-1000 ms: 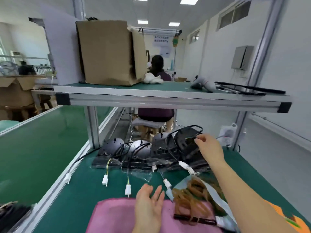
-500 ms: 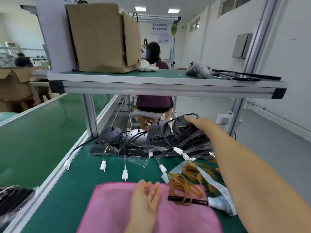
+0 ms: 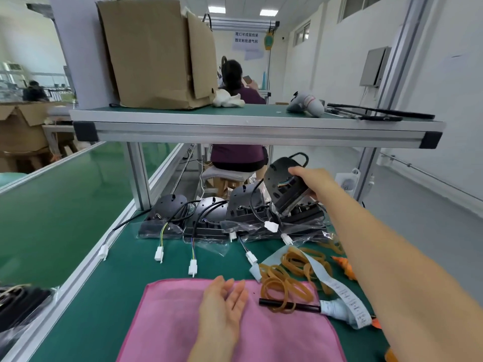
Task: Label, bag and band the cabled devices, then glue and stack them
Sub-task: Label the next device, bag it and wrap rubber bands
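Two hands are seen at work. Nearest, the left hand (image 3: 224, 301) is held palm up over the pink cloth (image 3: 167, 322), fingers relaxed and straight, with nothing in it. Just to its right, rubber bands (image 3: 285, 283), a label strip (image 3: 339, 291) and a black pen (image 3: 287, 304) are laid ready. Farther off, the right hand (image 3: 311, 181) is curled around a black device (image 3: 285, 186), which is held tilted above the row of other devices (image 3: 203, 220). Its cable (image 3: 251, 202) should be watched, so that no neighbour is dragged along when the device is brought to the cloth.
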Motion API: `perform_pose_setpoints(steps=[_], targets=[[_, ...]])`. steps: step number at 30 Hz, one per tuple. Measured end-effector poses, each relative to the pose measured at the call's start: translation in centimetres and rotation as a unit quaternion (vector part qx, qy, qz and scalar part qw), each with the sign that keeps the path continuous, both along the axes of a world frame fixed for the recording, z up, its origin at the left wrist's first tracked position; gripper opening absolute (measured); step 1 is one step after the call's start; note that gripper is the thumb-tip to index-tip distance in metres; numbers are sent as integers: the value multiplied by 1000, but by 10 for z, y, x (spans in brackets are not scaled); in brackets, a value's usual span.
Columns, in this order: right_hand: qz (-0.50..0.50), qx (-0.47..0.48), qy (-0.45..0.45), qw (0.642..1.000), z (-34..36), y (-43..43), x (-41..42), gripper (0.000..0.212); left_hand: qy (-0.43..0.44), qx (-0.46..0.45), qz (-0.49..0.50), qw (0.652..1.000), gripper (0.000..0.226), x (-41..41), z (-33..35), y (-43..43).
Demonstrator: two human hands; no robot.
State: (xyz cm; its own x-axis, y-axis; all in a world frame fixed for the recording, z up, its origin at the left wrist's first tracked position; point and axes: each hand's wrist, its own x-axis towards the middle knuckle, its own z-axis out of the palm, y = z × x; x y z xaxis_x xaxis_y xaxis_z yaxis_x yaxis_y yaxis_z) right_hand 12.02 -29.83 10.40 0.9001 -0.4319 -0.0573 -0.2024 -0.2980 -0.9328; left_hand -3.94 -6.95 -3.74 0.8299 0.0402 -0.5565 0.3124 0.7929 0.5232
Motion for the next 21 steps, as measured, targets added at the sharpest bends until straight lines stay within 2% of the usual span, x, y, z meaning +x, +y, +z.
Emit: perform_pose_setpoints(steps=[4,9,12,14,17,19,21], targets=[[26,19,-29,999,30,12,-31,42,-22,6,-74,997,14,-1,17,-11],[74,107,-9,991,18,45,-98,42,-135,63,-181,972,50,-3,44,-9],[90,150,11,984,-15,73,-143,41,-215,118,-197,949,61,-14,56,12],[100,205,27,973,-41,92,-174,34,-241,183,-195,933,57,-26,58,31],[102,290,49,950,-73,115,-216,29,-226,272,-192,915,45,-48,43,55],[103,298,61,947,-92,126,-238,30,-208,279,-208,914,26,-62,28,70],[109,289,90,947,-107,132,-255,39,-191,279,-238,910,20,-75,16,83]])
